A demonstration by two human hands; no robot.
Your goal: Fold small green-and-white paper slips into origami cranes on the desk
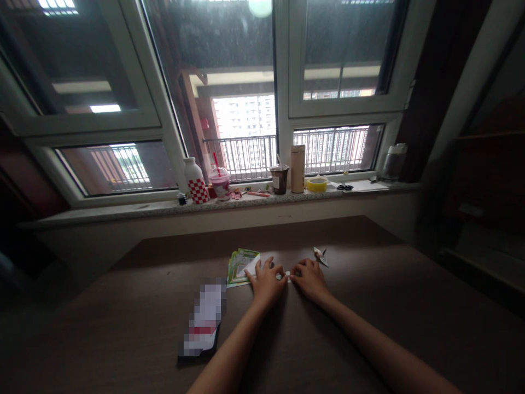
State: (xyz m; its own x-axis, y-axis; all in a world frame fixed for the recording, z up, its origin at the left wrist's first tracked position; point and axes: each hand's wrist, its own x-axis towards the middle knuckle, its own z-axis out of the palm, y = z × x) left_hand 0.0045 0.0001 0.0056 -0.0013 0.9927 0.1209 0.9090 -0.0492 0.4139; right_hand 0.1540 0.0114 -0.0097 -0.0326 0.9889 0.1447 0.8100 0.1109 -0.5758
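A small white piece [288,274], perhaps paper, lies low over the table between my two hands. My left hand [266,282] has its thumb and forefinger pressed together at the piece's left side, while its other fingers spread toward a stack of green printed cards [241,265]. At the right side, the bent fingers of my right hand [310,280] close on the same piece. Its exact shape is mostly hidden by the fingertips. Just beyond my right hand lies a small folded paper shape [320,256] with pointed ends.
A phone-like dark slab [200,323], its top blurred out, lies left of my left forearm on the brown table [135,306]. Along the windowsill [246,203] stand a checkered bottle [197,181], drink cups [280,179], a tan flask [297,169], yellow tape [317,185] and scissors [345,187].
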